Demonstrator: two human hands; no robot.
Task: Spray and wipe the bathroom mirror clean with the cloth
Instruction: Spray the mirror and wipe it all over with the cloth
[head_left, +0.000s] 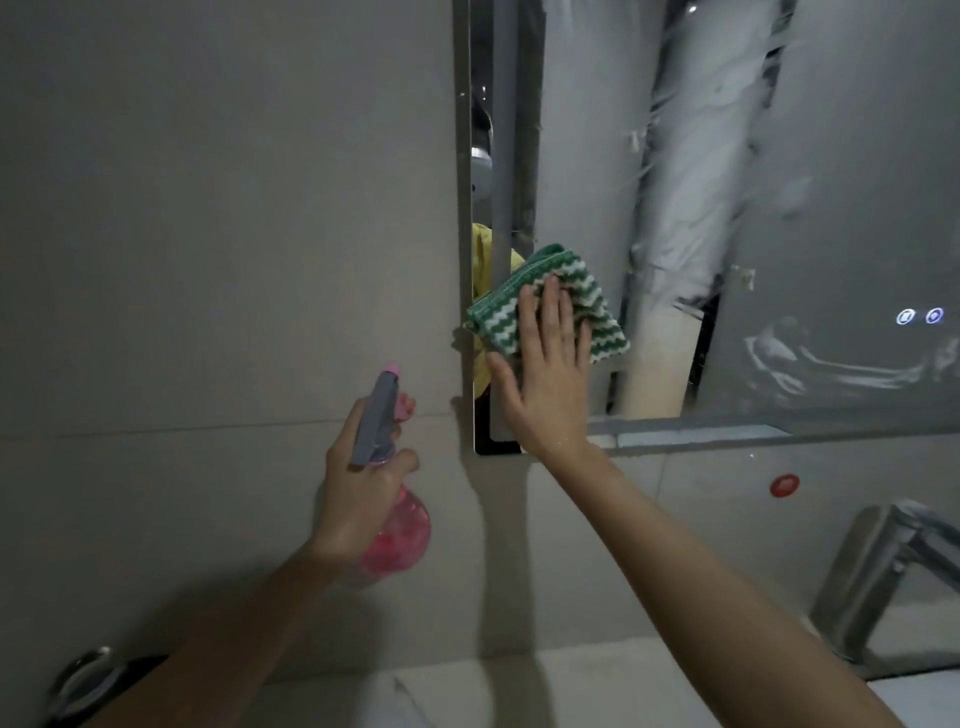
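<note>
Head view: a person stands at a bathroom mirror (831, 218), both forearms reaching up from 6 o'clock.
Right hand: the right hand (545, 364) lies flat, fingers straight and spread, pressing the cloth (587, 296) against the glass.
Cloth: green and white wavy stripes, folded into a pad, sitting at the mirror's lower left corner, at about 7 o'clock on the glass, its left edge just over the frame.
Left hand: the left hand (363, 478) is wrapped round the neck of the spray bottle (397, 525), at 9 o'clock from the cloth and in front of the wall tiles (208, 234), apart from the mirror.
Spray bottle: pink body, grey head, nozzle pointing up toward 12 o'clock; whether a finger is on the trigger I cannot tell.
Mirror surface: white streaks and wet smears run across the middle and toward 3 o'clock.
Progress: spraying looks done for at least part of the glass, and wiping appears under way at the corner; most of the streaked area still seems left to wipe.
Nearby: a chrome tap (878, 577) sits at 4 o'clock.
</note>
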